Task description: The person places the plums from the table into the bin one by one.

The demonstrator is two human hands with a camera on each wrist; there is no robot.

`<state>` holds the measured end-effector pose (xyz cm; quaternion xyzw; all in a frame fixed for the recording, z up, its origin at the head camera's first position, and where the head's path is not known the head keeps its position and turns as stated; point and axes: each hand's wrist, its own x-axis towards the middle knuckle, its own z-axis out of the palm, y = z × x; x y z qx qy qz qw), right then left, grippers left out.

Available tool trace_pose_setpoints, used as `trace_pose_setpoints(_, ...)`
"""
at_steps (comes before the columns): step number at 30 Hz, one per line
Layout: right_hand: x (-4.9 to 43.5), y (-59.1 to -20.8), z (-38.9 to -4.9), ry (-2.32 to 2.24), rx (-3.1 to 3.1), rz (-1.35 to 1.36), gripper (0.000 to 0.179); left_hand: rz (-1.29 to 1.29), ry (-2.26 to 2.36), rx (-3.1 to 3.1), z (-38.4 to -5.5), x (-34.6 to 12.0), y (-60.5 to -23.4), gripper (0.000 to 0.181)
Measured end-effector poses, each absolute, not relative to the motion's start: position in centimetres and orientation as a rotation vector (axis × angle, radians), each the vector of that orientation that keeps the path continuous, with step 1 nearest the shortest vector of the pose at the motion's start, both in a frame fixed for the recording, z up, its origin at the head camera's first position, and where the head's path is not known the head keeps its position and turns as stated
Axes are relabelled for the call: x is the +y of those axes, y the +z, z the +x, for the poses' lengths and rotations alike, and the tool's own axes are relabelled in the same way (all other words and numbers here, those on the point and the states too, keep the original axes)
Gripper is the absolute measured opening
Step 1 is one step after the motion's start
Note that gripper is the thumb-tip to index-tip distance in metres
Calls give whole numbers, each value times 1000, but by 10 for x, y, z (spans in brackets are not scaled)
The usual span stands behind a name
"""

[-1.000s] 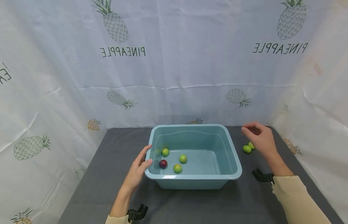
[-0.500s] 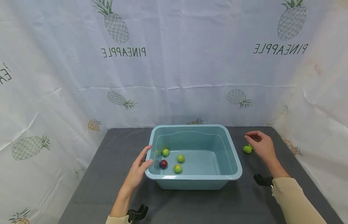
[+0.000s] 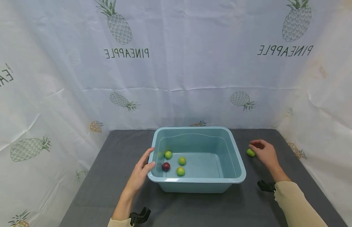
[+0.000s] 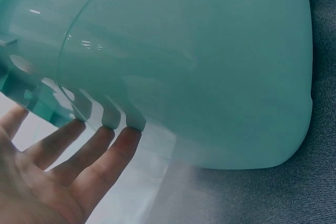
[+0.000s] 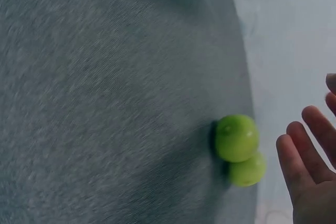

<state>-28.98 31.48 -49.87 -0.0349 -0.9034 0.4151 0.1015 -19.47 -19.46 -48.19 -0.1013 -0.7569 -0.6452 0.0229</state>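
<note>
Left hand [image 3: 137,175] straight-fingered against the blue basin [image 3: 197,180], right hand [image 3: 267,155] loosely curved (unclenched) near two green fruits [image 5: 237,138]

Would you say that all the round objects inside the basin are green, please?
No, the head view shows one dark red object in the basin beside three green ones.

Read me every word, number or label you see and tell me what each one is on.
"PINEAPPLE", mirrored, on the back sheet, left side.
"PINEAPPLE", mirrored, on the back sheet, right side.
"EA", mirrored, on the left sheet; neighbouring letters are cut off or unclear.
No readable text on the tub.
</note>
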Motion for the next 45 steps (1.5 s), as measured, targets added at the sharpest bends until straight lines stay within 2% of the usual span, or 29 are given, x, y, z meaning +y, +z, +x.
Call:
trace_pose_setpoints(9,324,-517,-293,1214,-2758,-31,42,-300,-1988,-2349,-195,-194,-484,52)
trace_pose_setpoints(32,325,-537,-300,1231,-2829,-111,41,-295,-1984,-2347,-193,-194,-483,52)
trace_pose_setpoints(45,328,-525,-290,1498,-2771,-114,55,-278,-1982,-2354,-193,-194,-483,52)
